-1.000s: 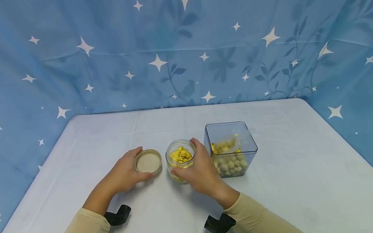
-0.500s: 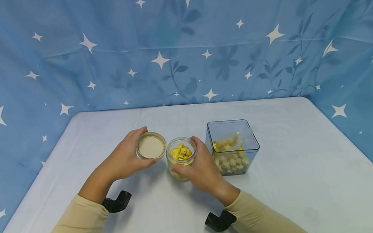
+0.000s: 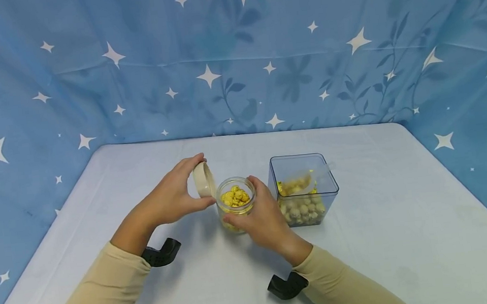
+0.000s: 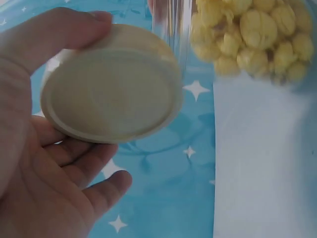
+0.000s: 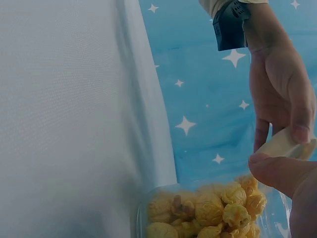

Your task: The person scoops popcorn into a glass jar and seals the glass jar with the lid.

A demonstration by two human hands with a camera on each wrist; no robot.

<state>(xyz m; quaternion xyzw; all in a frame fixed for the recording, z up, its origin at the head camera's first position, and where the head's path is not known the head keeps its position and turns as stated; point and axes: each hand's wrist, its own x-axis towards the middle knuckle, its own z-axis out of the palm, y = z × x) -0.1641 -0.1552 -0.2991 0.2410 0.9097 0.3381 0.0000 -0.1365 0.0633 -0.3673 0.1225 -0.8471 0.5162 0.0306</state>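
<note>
A cream round lid (image 3: 204, 180) stands tilted on edge in my left hand (image 3: 170, 197), pinched between thumb and fingers just left of the jar's mouth. In the left wrist view the flat top of the lid (image 4: 111, 94) faces the camera. My right hand (image 3: 261, 219) grips the side of a clear jar (image 3: 232, 217), which stands upright on the table. Yellow popcorn (image 3: 236, 197) fills the jar and shows through its wall in the right wrist view, where the right thumb (image 5: 282, 171) lies near the rim.
Right behind my right hand is a clear bluish square container (image 3: 329, 182) part filled with popcorn, with a translucent scoop-like piece (image 3: 307, 185) inside. The white-covered table (image 3: 388, 216) meets a blue star-patterned curtain (image 3: 232, 49) at the back.
My left hand has lifted the lid, brought it right toward the jar and turned it from facing up to on edge. My right hand has kept its grip on the jar.
</note>
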